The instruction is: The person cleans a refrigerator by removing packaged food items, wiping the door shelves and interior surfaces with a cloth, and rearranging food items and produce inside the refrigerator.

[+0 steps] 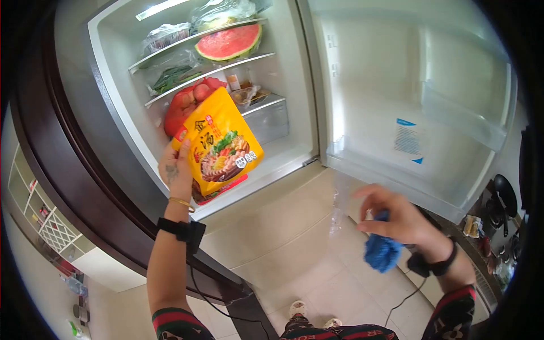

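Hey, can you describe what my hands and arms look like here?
Your left hand bears a dark marking, with a thin gold bangle at the wrist. Both forearms wear black straps with boxy black devices and thin black cables. Your dark patterned sleeves have red-and-green striped cuffs.
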Tool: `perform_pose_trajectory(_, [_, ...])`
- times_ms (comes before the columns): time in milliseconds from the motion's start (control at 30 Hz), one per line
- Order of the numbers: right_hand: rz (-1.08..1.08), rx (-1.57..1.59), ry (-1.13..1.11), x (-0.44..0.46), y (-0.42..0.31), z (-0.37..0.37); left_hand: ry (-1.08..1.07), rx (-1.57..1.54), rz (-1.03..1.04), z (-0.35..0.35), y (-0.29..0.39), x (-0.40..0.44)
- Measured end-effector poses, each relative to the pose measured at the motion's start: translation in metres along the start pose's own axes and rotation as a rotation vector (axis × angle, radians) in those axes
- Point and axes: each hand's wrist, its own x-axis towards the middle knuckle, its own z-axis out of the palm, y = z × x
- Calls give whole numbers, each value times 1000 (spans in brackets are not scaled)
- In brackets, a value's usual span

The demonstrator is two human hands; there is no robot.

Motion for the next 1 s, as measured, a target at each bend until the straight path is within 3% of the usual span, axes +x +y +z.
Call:
perform_pose_trajectory(133, [-59, 146, -113, 85, 40, 69, -46, 91, -50, 8, -66, 16])
perform_pose_trajectory(300, [-169, 260, -128, 195, 59, 132, -131, -9, -23, 21, -131, 34])
perform_pose_trajectory(433, [-223, 167, -170, 269, 63, 176, -289, 264, -109, 33, -160, 36])
perform_pose_trajectory(533, [-181, 75, -211, 300, 72, 200, -205, 237, 32, 44, -174, 33])
perform_pose_trajectory(567, [-195, -1, -190, 307, 80, 211, -359, 204, -265, 38, -159, 32])
perform_pose_trajectory(667, [-173, -220, -190, 314, 87, 222, -76, 589, 247, 39, -124, 19])
perform_pose_trajectory(767, [-94, -418, -241, 309, 76, 215, -166, 511, 315, 25, -103, 7])
perform_pose_trajectory(867, [-46, -519, -234, 307, 70, 211, -573, 791, 505, 9, -87, -19])
perform_pose_trajectory(967, [-34, -556, -212, 305, 73, 209, -822, 923, 438, 5, -94, -44])
perform_pose_trajectory(1000, [-44, -562, -192, 305, 75, 210, -813, 895, 446, 7, -99, -46])
